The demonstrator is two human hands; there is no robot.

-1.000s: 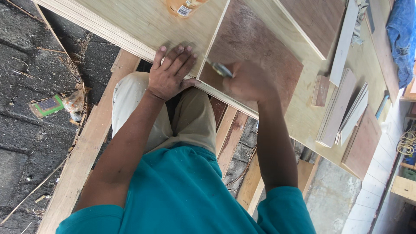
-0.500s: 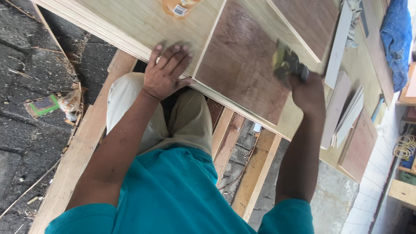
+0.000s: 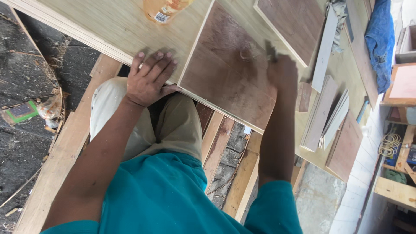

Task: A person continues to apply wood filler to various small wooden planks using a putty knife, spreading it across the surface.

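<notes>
Left hand (image 3: pixel 149 80) flat, fingers spread, beside brown panel (image 3: pixel 232 73). Right hand (image 3: pixel 281 73) clenched around small dark tool (image 3: pixel 271 52) on panel. Orange bottle (image 3: pixel 167 8), white label, above-left of panel.

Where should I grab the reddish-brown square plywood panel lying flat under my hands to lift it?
Grip the reddish-brown square plywood panel by its near edge, coming from your body's side. It lies flat on the pale plywood sheet, and that edge seems to reach the sheet's rim, likely leaving room for fingers. The left hand already rests beside that corner.
</notes>
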